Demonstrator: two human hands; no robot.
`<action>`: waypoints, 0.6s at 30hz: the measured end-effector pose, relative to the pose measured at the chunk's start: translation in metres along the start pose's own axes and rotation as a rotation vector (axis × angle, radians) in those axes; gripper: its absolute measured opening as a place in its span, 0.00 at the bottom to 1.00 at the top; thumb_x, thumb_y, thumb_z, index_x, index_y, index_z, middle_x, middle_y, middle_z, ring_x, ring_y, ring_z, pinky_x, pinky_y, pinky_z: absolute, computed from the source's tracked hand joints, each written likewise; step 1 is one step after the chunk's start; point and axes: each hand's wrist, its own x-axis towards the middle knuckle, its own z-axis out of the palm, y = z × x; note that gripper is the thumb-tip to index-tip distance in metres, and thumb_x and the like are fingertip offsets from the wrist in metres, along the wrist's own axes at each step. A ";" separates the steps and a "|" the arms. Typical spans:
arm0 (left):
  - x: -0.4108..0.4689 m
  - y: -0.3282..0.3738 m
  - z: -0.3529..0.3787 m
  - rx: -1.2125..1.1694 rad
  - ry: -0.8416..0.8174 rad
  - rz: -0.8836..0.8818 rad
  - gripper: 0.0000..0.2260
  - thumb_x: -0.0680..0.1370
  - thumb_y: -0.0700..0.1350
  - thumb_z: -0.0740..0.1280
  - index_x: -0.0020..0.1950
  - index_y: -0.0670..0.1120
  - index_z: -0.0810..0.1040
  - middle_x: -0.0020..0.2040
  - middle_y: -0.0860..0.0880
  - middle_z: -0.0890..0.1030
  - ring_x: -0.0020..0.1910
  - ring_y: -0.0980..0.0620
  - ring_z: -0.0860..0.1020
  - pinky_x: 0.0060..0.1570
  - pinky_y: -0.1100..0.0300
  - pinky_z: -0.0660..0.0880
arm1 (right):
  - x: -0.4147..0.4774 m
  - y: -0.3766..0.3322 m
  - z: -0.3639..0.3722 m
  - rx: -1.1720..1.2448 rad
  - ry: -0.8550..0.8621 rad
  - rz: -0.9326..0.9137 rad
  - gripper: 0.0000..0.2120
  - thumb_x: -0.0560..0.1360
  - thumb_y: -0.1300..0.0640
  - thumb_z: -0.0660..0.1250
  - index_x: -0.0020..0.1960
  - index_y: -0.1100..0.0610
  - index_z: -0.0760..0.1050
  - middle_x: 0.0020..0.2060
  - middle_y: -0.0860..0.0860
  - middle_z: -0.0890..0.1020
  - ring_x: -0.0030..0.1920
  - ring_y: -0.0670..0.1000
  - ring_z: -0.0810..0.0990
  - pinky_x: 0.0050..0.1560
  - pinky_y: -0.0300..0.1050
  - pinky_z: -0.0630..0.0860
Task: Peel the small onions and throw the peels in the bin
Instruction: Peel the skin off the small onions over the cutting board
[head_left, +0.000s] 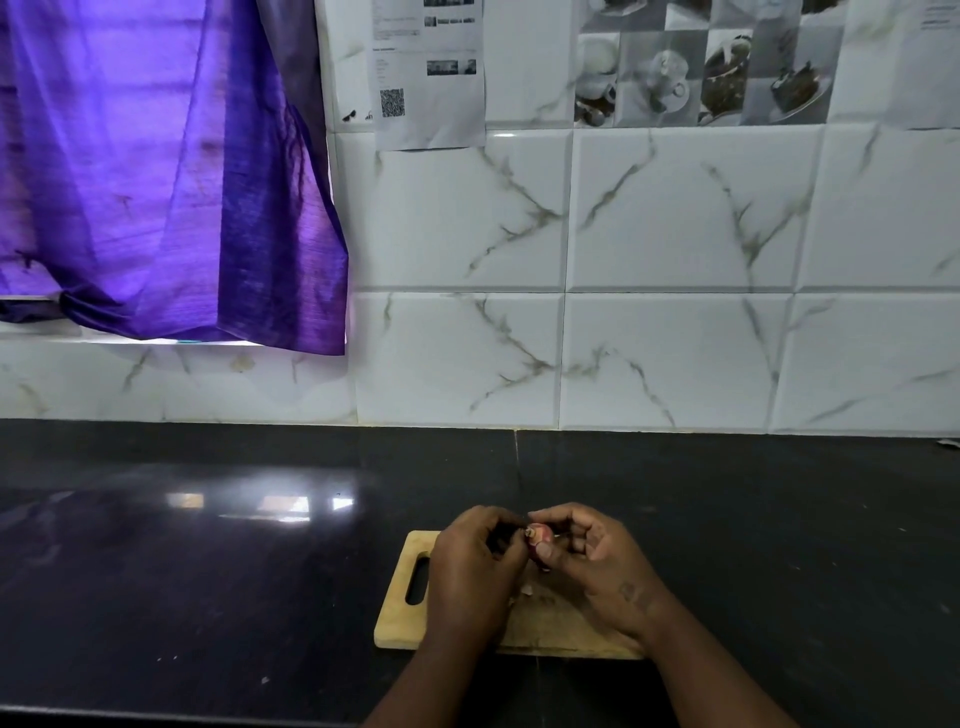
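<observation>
The black bench (208, 571) lies bare and wide to the left and right of me, running far to the tiled wall (675, 312); its near edge is just below my forearms. A purple curtain (156, 182) hangs far left. My board (400, 613) sits near the bench's near edge, its handle slot on the left. Over the board's far edge I hold one small onion (537, 535) between both hands. My right hand (597, 566) pinches it between thumb and fingers; my left hand (467, 566) is curled, fingertips closed on its root end. The onion looks pinkish red with a pale root tip. A small pale peel scrap (527, 590) lies on the board between my hands.
</observation>
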 end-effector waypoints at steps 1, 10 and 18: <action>0.000 0.001 0.000 0.016 -0.005 -0.003 0.07 0.78 0.44 0.74 0.49 0.57 0.82 0.45 0.59 0.82 0.45 0.61 0.80 0.44 0.64 0.80 | 0.000 -0.001 0.000 0.006 -0.001 -0.003 0.12 0.75 0.61 0.77 0.57 0.52 0.85 0.53 0.55 0.88 0.57 0.58 0.86 0.60 0.57 0.83; 0.003 0.001 0.003 -0.018 -0.036 -0.041 0.07 0.83 0.47 0.66 0.45 0.56 0.76 0.43 0.54 0.80 0.42 0.57 0.79 0.41 0.57 0.78 | -0.002 -0.004 -0.002 0.066 0.034 -0.010 0.14 0.75 0.68 0.74 0.60 0.59 0.81 0.54 0.55 0.88 0.56 0.55 0.87 0.52 0.44 0.85; 0.004 -0.003 0.004 -0.028 -0.096 -0.030 0.06 0.83 0.48 0.68 0.47 0.57 0.76 0.44 0.55 0.81 0.44 0.57 0.80 0.41 0.59 0.79 | -0.002 -0.003 -0.002 0.079 0.027 0.005 0.15 0.74 0.70 0.75 0.58 0.60 0.79 0.54 0.56 0.87 0.55 0.55 0.87 0.52 0.48 0.84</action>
